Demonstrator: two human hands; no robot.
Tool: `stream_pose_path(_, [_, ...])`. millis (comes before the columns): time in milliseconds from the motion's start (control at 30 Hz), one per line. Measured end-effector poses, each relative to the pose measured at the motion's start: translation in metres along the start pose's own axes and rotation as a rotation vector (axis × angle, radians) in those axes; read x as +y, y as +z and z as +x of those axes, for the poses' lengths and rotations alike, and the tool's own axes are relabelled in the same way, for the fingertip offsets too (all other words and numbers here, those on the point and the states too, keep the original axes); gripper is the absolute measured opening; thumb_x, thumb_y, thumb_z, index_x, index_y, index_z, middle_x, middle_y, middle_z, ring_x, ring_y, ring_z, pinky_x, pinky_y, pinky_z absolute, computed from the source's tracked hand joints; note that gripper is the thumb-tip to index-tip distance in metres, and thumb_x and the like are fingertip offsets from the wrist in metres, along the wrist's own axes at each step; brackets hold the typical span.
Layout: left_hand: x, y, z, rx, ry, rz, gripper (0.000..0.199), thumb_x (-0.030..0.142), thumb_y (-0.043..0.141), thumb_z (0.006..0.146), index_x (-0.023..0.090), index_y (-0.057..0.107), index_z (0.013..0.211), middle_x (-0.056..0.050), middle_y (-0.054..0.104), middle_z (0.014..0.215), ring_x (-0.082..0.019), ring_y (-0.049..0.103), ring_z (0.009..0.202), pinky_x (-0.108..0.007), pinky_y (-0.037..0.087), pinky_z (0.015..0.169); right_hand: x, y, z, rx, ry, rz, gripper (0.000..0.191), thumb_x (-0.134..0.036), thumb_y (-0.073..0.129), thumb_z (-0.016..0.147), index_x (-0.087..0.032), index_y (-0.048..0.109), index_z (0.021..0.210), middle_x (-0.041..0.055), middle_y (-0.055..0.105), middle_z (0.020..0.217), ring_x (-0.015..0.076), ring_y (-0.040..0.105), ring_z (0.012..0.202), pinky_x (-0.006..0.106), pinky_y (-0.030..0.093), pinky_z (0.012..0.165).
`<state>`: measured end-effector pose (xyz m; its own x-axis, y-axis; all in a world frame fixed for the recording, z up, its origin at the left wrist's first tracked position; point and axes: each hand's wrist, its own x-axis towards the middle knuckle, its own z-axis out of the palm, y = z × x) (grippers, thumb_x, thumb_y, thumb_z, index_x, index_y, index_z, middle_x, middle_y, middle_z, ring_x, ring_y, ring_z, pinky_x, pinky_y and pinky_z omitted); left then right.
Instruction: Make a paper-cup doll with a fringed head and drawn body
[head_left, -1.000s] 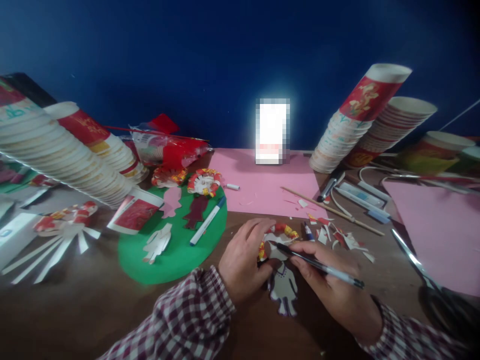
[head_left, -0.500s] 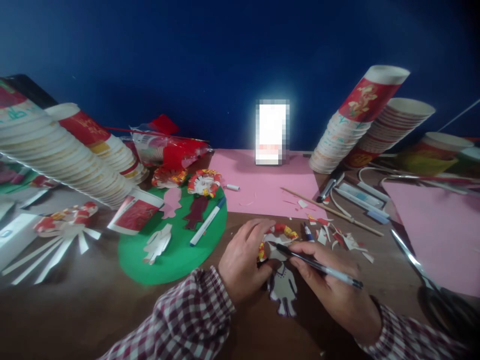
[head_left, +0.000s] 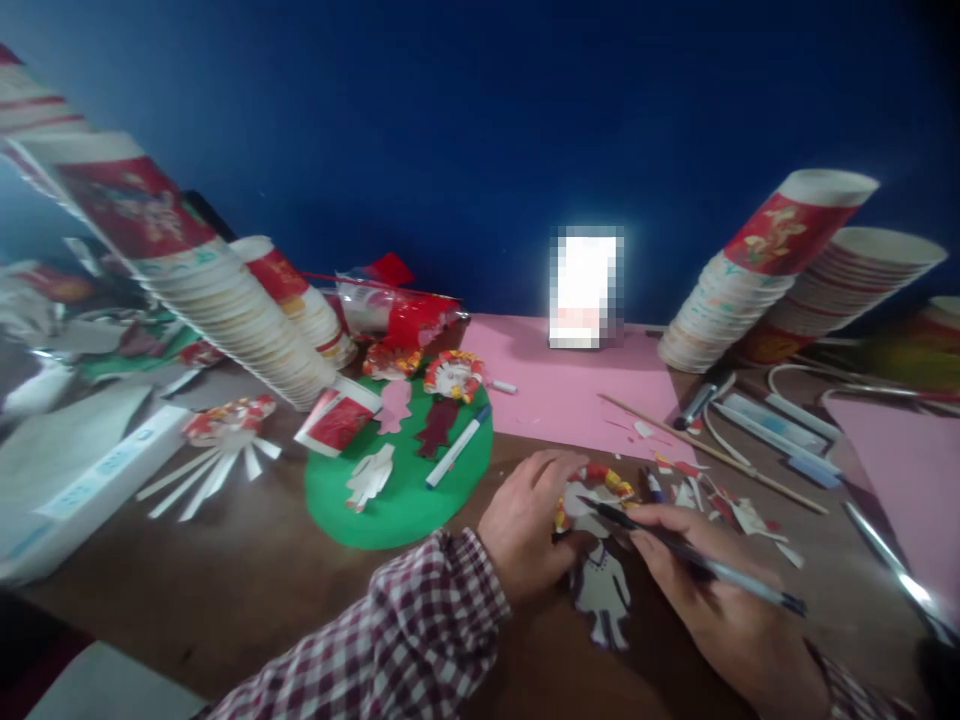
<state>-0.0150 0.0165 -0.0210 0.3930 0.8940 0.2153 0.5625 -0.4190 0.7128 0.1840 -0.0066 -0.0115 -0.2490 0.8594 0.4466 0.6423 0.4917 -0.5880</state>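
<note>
A paper doll [head_left: 601,592] with a pale dress and curled red-and-yellow paper hair lies on the brown table. My left hand [head_left: 529,525] grips its head from the left, thumb at the neck and bent fingers over the hair. In my right hand [head_left: 720,585] is a black pen [head_left: 697,560], pinched like a writing tool, its tip at the doll's face. A dark necklace line and dark outlines show on the doll. My left hand hides part of the head and hair.
Left, a green paper disc [head_left: 337,520] carries small paper figures and a marker [head_left: 459,447]. Stacked paper cups [head_left: 247,320] lean on both sides. A bright, blurred-out screen [head_left: 585,290] stands on pink paper [head_left: 495,420]. Paper scraps [head_left: 742,510], a stick and scissors [head_left: 900,575] lie right.
My view has swung left, so everything sits farther right in the picture. Both hands stay at the doll, with the pen tip still at its face.
</note>
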Motion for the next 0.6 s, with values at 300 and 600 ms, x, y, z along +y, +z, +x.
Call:
stream_pose_path(300, [0.001, -0.002, 0.000, 0.011, 0.031, 0.007, 0.068, 0.021, 0.070, 0.067, 0.020, 0.042, 0.129, -0.008, 0.053, 0.124, -0.024, 0.047, 0.117, -0.039, 0.041, 0.102, 0.006, -0.002, 0.002, 0.108, -0.071, -0.073, 0.013, -0.031, 0.053, 0.088, -0.023, 0.063, 0.091, 0.0020, 0.071, 0.081, 0.0179, 0.069, 0.073, 0.025, 0.054, 0.065])
stream_pose_path(600, [-0.002, -0.003, -0.001, -0.003, 0.036, -0.002, 0.070, 0.027, 0.070, 0.067, 0.019, 0.042, 0.130, -0.010, 0.052, 0.126, -0.027, 0.048, 0.116, -0.041, 0.039, 0.103, 0.028, 0.010, -0.006, 0.177, 0.031, -0.045, 0.016, -0.036, 0.057, 0.085, -0.024, 0.064, 0.092, 0.0039, 0.071, 0.089, 0.0215, 0.068, 0.079, 0.028, 0.056, 0.067])
